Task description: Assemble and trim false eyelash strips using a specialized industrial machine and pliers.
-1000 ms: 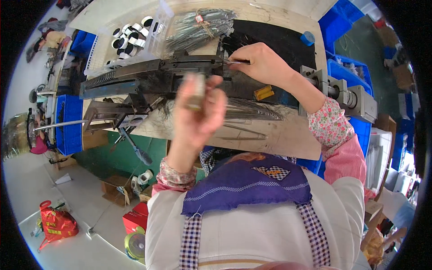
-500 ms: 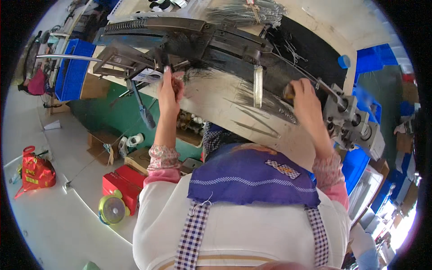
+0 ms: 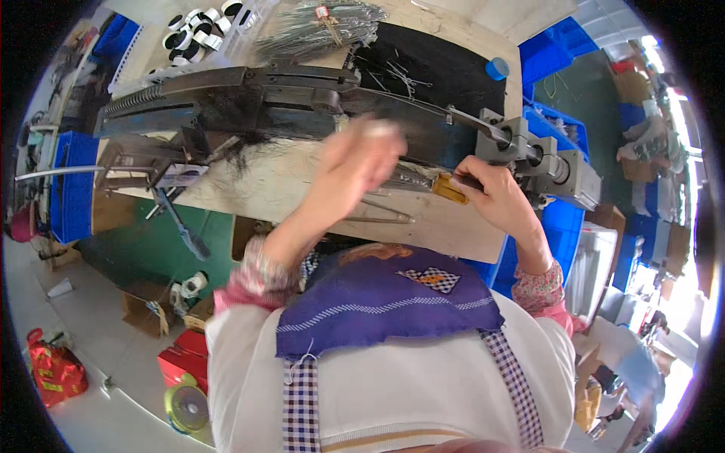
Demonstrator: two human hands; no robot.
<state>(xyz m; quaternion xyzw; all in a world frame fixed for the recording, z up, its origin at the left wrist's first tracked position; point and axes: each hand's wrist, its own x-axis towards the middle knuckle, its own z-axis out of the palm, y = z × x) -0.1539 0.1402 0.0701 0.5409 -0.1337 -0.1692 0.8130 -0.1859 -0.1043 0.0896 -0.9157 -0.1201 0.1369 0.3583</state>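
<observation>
Left fingers [image 3: 381,156] blurred, now nearer right fingers [image 3: 470,166]

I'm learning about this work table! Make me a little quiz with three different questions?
1. Which hand is nearest the yellow block, left or right?
2. True or false: black-and-white round pieces lie in the clear bin.
3. Fill in: the small round thing at the right edge of the black mat is coloured ___.

Key: 1. The right hand. 2. True. 3. Blue.
</observation>
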